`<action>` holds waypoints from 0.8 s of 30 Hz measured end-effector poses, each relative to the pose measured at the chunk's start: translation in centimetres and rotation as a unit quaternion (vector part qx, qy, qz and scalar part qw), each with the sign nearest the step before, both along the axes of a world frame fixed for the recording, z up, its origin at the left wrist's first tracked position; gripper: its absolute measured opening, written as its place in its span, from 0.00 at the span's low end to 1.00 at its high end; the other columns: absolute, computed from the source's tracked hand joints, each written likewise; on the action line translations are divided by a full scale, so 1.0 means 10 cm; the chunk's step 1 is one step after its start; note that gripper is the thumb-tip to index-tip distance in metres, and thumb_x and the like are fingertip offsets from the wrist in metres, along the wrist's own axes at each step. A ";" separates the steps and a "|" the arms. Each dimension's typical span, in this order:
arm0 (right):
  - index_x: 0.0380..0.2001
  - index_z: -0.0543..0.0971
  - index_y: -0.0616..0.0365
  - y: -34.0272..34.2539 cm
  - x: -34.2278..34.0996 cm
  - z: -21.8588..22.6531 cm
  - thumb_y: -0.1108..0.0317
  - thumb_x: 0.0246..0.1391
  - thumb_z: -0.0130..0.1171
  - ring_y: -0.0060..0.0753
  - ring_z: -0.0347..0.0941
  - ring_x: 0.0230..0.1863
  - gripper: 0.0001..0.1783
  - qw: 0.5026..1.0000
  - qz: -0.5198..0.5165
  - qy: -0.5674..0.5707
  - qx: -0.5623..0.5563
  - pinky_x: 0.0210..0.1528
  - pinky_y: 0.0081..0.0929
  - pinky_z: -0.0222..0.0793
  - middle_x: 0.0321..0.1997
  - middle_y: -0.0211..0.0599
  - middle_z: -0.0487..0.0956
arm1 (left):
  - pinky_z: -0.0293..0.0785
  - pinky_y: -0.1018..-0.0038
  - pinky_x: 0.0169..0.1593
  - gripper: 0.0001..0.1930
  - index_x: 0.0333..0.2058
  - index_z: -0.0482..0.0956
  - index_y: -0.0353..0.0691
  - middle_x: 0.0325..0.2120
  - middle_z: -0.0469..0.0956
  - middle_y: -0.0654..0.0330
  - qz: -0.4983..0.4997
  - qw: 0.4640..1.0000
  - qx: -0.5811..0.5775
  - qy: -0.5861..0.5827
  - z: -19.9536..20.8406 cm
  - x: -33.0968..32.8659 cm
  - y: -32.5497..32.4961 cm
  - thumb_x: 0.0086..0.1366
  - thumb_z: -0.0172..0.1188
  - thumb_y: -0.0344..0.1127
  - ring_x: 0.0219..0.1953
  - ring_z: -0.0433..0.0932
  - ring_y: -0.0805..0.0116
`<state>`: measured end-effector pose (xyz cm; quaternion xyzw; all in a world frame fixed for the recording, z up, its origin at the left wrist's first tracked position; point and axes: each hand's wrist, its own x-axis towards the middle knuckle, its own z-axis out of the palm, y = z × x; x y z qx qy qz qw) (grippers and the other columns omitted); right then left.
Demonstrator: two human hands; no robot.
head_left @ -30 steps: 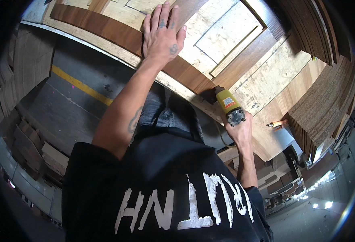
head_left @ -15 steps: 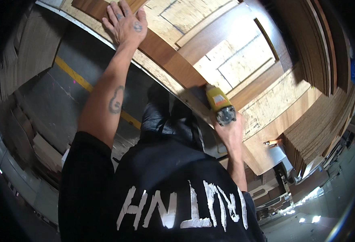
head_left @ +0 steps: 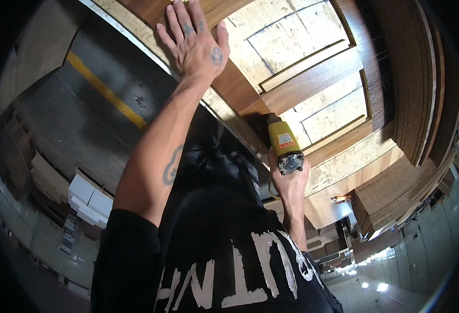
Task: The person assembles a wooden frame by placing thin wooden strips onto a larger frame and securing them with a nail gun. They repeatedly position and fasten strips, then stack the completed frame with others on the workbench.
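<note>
A brown wooden frame (head_left: 240,86) with crossbars lies on a pale, scuffed workbench top (head_left: 279,44). My left hand (head_left: 201,55) rests palm down on the frame's near rail, its fingers stretched out and slightly apart. Further right along that rail, my right hand (head_left: 290,183) grips a yellow nail gun (head_left: 283,136) with a dark rear cap. The gun's nose points away from me and meets the rail near a crossbar joint; the exact contact spot is in shadow. Most of the right fingers are hidden beneath the gun.
Stacked brown boards (head_left: 389,195) stand at the right, with taller upright panels (head_left: 430,83) behind them. An orange-handled tool (head_left: 340,199) lies near the stack. Left of the bench, a yellow line (head_left: 107,99) crosses the dark floor, and white boxes (head_left: 90,198) sit further back.
The whole view has shifted, so the left hand appears further right and lower, still flat on the rail. The nail gun remains in my right hand at the rail and looks more upright.
</note>
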<state>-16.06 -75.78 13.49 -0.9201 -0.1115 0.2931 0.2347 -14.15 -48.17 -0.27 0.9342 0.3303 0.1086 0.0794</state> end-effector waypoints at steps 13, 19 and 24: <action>0.36 0.86 0.65 0.08 0.08 0.10 0.58 0.51 0.72 0.53 0.82 0.32 0.19 0.998 -0.033 0.044 -0.026 0.41 0.45 0.77 0.29 0.52 0.85 | 0.32 0.40 0.73 0.40 0.72 0.51 0.31 0.72 0.49 0.34 0.000 1.000 -0.010 0.015 0.02 -0.01 0.02 0.74 0.42 0.58 0.75 0.43 0.38; 0.52 0.79 0.68 0.19 0.16 0.06 0.76 0.41 0.69 0.54 0.85 0.39 0.29 0.995 -0.003 0.101 -0.010 0.48 0.40 0.79 0.38 0.59 0.85 | 0.31 0.40 0.73 0.40 0.72 0.51 0.31 0.72 0.48 0.34 -0.001 1.000 -0.018 0.000 0.02 0.01 0.00 0.75 0.41 0.58 0.76 0.42 0.38; 0.35 0.85 0.67 0.26 0.14 0.02 0.66 0.50 0.71 0.51 0.84 0.31 0.14 0.999 -0.006 0.041 0.023 0.37 0.37 0.79 0.29 0.53 0.85 | 0.30 0.41 0.73 0.41 0.72 0.51 0.31 0.73 0.47 0.34 0.002 1.000 -0.025 0.010 0.01 0.00 0.01 0.75 0.40 0.59 0.76 0.41 0.40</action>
